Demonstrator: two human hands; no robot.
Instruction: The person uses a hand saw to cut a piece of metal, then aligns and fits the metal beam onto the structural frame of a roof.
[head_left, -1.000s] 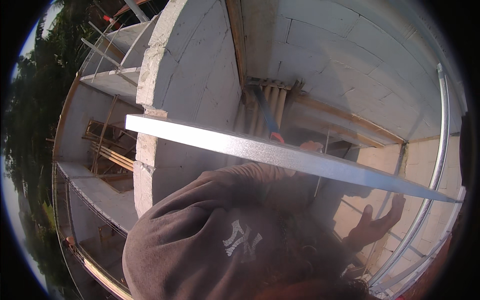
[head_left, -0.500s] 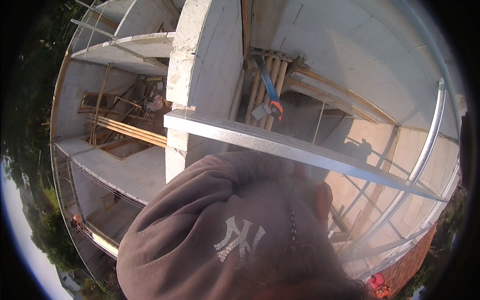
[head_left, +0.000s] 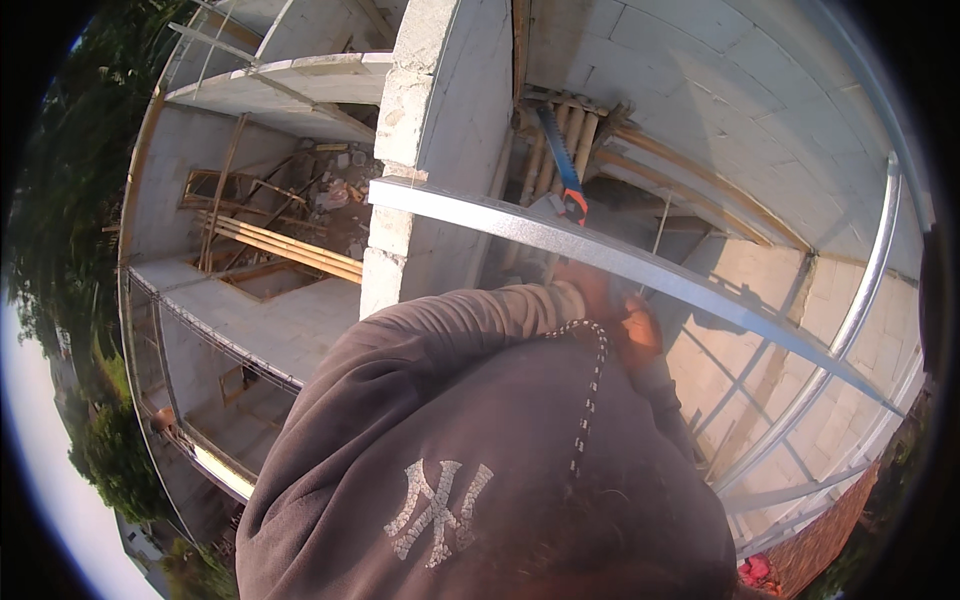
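A galvanised metal channel [head_left: 560,238] slants across in front of me, its left end on top of the block wall [head_left: 388,228]. Just below its near edge, my left hand [head_left: 588,288] reaches in from the left; its fingers are mostly hidden. Close beside it, my right hand [head_left: 638,332] is closed, with the fingers curled in. Whatever lies between the two hands is too small and blurred to name. Beyond the channel a handsaw [head_left: 562,152] with a blue blade and an orange-black handle rests over bamboo poles [head_left: 574,135].
Shiny metal tubing [head_left: 868,290] curves up on the right, where the channel's far end crosses it. Lower down, at left, are block-walled rooms with bamboo poles [head_left: 290,245] and rubble [head_left: 340,190]. Another person [head_left: 162,420] is at the far lower left. Red cloth [head_left: 760,572] lies at lower right.
My view has shifted, so the surroundings sit farther right. Both hands have moved up toward the channel and closer together, and they now show more plainly. The handsaw stays on the poles.
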